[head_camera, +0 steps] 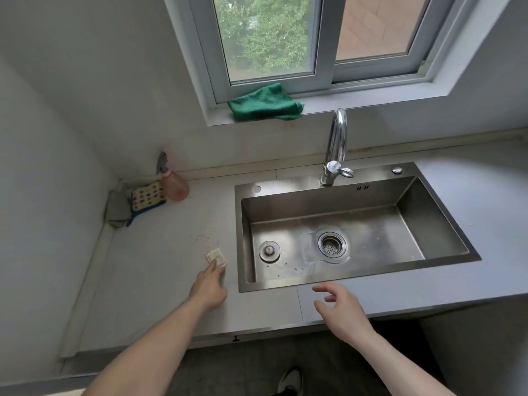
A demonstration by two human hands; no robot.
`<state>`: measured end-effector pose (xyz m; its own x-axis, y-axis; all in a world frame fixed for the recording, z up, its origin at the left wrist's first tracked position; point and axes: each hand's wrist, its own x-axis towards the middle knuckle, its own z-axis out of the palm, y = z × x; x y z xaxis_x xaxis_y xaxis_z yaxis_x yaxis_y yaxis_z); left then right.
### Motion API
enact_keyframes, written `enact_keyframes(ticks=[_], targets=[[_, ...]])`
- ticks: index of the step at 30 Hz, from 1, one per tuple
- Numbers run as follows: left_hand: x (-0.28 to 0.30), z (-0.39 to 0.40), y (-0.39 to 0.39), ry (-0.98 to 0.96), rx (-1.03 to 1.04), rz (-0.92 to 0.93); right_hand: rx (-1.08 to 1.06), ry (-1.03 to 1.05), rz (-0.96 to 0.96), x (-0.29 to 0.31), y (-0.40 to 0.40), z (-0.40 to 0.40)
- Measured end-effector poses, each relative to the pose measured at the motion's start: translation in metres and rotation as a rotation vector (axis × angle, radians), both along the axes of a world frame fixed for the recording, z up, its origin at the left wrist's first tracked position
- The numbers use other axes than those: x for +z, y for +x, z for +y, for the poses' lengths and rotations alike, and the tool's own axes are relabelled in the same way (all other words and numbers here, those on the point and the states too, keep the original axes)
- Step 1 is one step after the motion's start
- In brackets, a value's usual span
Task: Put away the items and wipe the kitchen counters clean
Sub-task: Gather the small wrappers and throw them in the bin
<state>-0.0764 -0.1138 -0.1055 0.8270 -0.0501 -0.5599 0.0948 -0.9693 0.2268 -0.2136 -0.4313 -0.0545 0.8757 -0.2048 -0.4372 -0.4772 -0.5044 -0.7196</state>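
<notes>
Reaching with my left hand [210, 285], fingers straight and touching the small packet [216, 257] on the counter [160, 281] beside the sink [354, 224]; right hand [341, 305] hovers relaxed, empty (clearly farther away).

The left hand [210, 287] is stretched forward on a bare, almost straight arm, the palm down and the fingers extended. The right hand [341, 305] hangs in the air nearer to the body, the palm turned to the left, the fingers loosely spread and a little curled, holding nothing.
</notes>
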Motion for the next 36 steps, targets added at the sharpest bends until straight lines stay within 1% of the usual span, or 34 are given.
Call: enact_keyframes(ticks=[6,9,11,13,15,17,20,23,26,31,33,36], targets=[[0.004,-0.006,0.011,0.039,-0.015,-0.051,-0.068,-0.002,-0.004,-0.004,-0.013,-0.009],[0.010,-0.013,0.004,0.022,-0.001,-0.069,-0.124,0.014,-0.013,-0.005,-0.026,-0.017],[0.018,-0.021,-0.003,-0.044,0.019,-0.135,-0.173,0.031,-0.015,-0.005,-0.037,-0.024],[0.030,-0.037,-0.015,-0.161,0.019,-0.227,-0.228,0.046,-0.010,-0.005,-0.050,-0.032],[0.044,-0.064,-0.033,-0.290,-0.019,-0.251,-0.301,0.049,-0.009,-0.006,-0.066,-0.043],[0.056,-0.093,-0.053,-0.382,-0.121,-0.236,-0.371,0.035,-0.005,-0.008,-0.083,-0.055],[0.060,-0.147,-0.083,-0.466,-0.363,-0.179,-0.490,0.006,0.019,-0.013,-0.115,-0.081],[0.056,-0.200,-0.106,-0.465,-0.613,-0.122,-0.568,-0.021,0.074,-0.019,-0.147,-0.108],[0.050,-0.260,-0.129,-0.443,-0.797,-0.050,-0.639,-0.043,0.137,-0.023,-0.182,-0.139],[0.022,-0.341,-0.158,-0.340,-0.969,0.067,-0.712,-0.037,0.184,-0.023,-0.223,-0.185],[0.011,-0.373,-0.171,-0.294,-1.009,0.141,-0.739,-0.035,0.192,-0.024,-0.240,-0.206],[-0.001,-0.411,-0.183,-0.233,-1.028,0.198,-0.724,-0.018,0.198,-0.021,-0.256,-0.233]])
